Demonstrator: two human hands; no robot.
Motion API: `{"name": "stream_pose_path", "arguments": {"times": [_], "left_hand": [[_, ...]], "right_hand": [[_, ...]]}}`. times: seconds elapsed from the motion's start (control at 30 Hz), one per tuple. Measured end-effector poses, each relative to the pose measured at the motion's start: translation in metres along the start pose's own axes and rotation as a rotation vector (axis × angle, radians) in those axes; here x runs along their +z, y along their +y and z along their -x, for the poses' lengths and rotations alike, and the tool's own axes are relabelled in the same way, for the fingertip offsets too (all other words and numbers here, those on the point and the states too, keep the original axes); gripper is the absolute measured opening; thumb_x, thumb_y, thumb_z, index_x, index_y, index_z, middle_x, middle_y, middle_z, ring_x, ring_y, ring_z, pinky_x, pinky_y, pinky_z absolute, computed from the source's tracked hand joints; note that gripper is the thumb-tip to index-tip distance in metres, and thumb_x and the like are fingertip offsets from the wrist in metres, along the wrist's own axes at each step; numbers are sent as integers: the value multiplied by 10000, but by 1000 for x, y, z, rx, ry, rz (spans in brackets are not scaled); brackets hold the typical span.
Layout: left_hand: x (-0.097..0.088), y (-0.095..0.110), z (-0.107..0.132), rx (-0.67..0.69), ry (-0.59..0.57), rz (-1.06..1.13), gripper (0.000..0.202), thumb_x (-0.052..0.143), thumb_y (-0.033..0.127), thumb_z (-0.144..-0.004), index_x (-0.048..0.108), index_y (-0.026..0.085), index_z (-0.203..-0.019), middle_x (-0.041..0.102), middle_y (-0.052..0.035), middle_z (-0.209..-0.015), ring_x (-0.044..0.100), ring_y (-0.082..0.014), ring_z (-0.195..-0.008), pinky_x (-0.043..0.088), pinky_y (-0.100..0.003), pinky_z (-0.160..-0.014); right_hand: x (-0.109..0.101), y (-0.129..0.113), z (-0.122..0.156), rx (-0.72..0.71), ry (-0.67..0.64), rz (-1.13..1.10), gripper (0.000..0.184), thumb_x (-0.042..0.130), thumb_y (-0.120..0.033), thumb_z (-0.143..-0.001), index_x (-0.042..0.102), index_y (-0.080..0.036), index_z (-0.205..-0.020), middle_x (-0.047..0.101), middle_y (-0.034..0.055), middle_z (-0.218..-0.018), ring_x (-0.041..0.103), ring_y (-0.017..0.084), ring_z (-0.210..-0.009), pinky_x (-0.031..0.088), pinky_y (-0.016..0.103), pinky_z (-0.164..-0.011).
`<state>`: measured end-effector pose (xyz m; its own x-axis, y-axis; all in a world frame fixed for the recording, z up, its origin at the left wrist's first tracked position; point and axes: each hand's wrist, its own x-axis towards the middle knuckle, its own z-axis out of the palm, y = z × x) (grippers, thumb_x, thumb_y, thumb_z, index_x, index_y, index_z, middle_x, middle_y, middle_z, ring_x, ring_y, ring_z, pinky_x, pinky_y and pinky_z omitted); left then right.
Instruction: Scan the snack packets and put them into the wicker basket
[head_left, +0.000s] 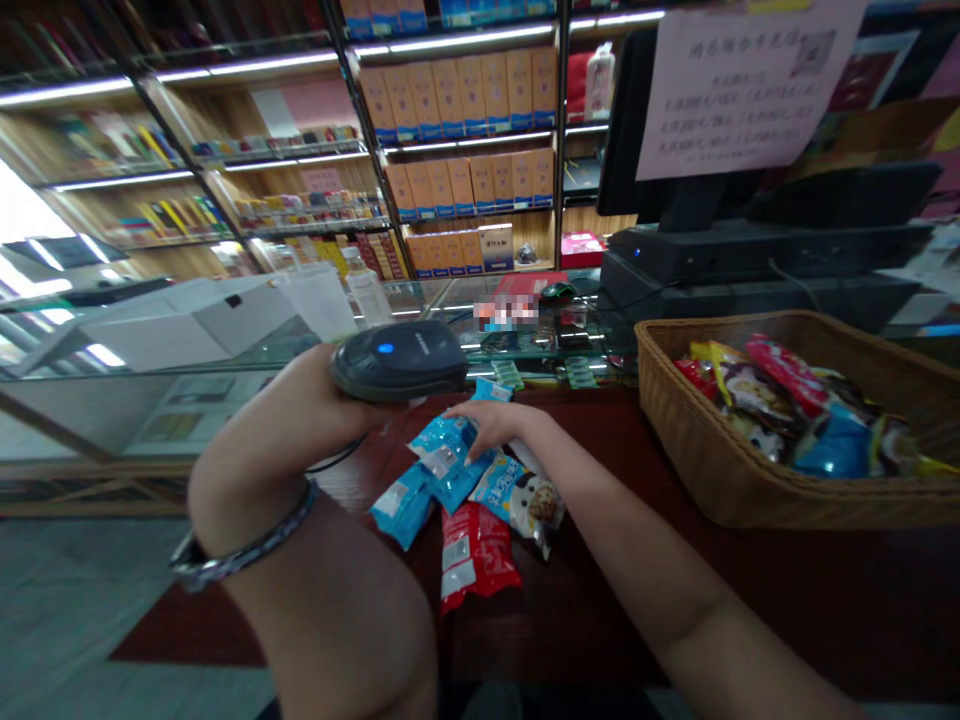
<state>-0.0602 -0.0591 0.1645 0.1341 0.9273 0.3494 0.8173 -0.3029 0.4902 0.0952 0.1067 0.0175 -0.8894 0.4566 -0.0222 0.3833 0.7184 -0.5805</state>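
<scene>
A dark barcode scanner (401,362) with a lit blue light is gripped in my left hand (322,385), raised over the counter. Its head points right, above the snack packets. My right hand (495,425) has its thumb and fingers on a blue snack packet (442,445) in the pile, its white label facing up. Around it lie another blue packet (405,503), a blue and white packet with a cow picture (517,495), and a red packet (476,555) nearest me. Part of the pile is hidden under my right hand.
A wicker basket (712,490) with several snack packets stands at right. Behind it is a monitor (626,130) with a paper sign (720,90). A white box (187,325), a plastic cup (319,300) and a bottle (366,290) stand on the glass counter at left.
</scene>
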Motion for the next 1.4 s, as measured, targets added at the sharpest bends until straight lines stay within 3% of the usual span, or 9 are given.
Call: {"name": "stream_pose_path", "arguments": {"times": [0.07, 0.2, 0.37, 0.5, 0.73, 1.03, 1.17, 1.27, 1.4], "left_hand": [[1, 1, 0, -10, 8, -7, 394, 679, 197, -683, 745, 229, -1070, 793, -21, -1071, 701, -225, -936, 566, -366, -907], [1, 5, 1, -37, 16, -9, 383, 689, 227, -668, 754, 212, -1045, 798, -25, -1008, 692, -229, -891, 576, -368, -856], [3, 4, -3, -57, -53, 2, 311, 692, 252, -657, 788, 198, -948, 808, -25, -901, 687, -206, -778, 587, -344, -772], [4, 1, -6, -23, 4, -1, 376, 712, 251, -678, 766, 219, -1049, 800, -21, -1043, 706, -222, -905, 571, -366, -886], [5, 11, -4, 7, 32, 35, 395, 733, 305, -694, 752, 230, -1081, 796, -24, -1058, 711, -220, -927, 561, -378, -923], [2, 4, -6, -26, 64, -32, 385, 703, 297, -672, 753, 220, -1046, 790, -29, -1056, 695, -255, -947, 548, -418, -942], [1, 5, -4, -10, 99, -65, 409, 699, 363, -694, 750, 254, -1085, 783, -16, -1086, 690, -261, -959, 531, -439, -981], [0, 5, -3, -4, 103, -66, 400, 698, 352, -660, 765, 274, -1047, 791, 2, -1040, 693, -249, -894, 548, -419, -950], [-2, 3, -5, -32, 111, -89, 367, 687, 388, -630, 778, 256, -960, 795, -15, -908, 694, -263, -816, 586, -417, -824]], "right_hand": [[9, -3, -5, 35, -95, 123, 884, 907, -257, -511, 612, -211, -1342, 653, 87, -1302, 635, 270, -1144, 502, 297, -922], [-5, -5, 1, 116, -113, 229, 431, 897, -285, -508, 782, -183, -911, 746, 63, -907, 680, 254, -821, 488, 289, -692], [-49, 2, 34, 161, 289, 130, 266, 853, -352, -587, 758, -203, -786, 696, 8, -743, 604, 167, -664, 394, 254, -598], [-76, 9, 62, 219, 576, 79, 321, 821, -453, -617, 717, -171, -729, 664, 8, -693, 540, 139, -614, 346, 251, -573], [-92, 14, 78, 224, 748, 50, 317, 816, -440, -619, 665, -162, -644, 648, 28, -656, 548, 166, -632, 359, 260, -589], [-94, 18, 82, 186, 869, -166, 330, 808, -432, -653, 747, -151, -815, 719, 59, -791, 656, 218, -758, 496, 307, -704], [-104, 20, 80, 131, 1321, -457, 472, 581, -519, -858, 685, -126, -1098, 719, 97, -1006, 671, 228, -942, 541, 327, -793], [-121, 29, 88, 189, 1731, -551, 584, 240, -482, -996, 481, -132, -1396, 605, 153, -1290, 624, 223, -1157, 534, 364, -894], [-136, 49, 111, 252, 1902, -481, 654, 33, -468, -1002, 288, -195, -1539, 404, 170, -1474, 465, 235, -1382, 496, 444, -980]]}}
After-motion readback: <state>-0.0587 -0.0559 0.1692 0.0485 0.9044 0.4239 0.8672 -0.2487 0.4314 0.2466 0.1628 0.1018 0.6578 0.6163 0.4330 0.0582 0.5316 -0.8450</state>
